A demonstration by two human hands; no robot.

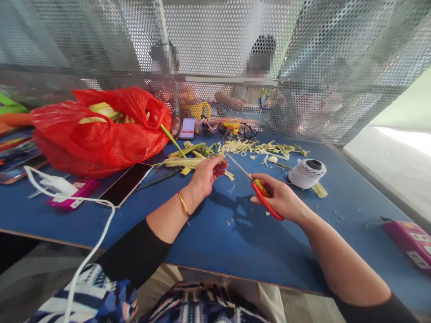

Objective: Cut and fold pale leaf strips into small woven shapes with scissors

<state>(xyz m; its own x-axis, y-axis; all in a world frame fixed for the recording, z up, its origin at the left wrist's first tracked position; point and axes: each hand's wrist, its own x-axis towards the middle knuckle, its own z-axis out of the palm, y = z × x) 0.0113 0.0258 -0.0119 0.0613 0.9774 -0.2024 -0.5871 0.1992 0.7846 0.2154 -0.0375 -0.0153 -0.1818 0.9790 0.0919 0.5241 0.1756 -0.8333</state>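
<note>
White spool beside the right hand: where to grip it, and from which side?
Probably by the round white wall of the spool, from above, fingers spread to either side. It appears to stand on the table with its dark core showing at the top, so the wall looks reachable. I'd avoid the left: the right hand is there with the scissors.

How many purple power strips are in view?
2: one power strip left of the dark phone, another at the picture's right edge. Others may hide behind the red bag.

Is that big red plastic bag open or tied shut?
Open: the red plastic bag gapes at the top, and pale plant pieces show inside.
</note>
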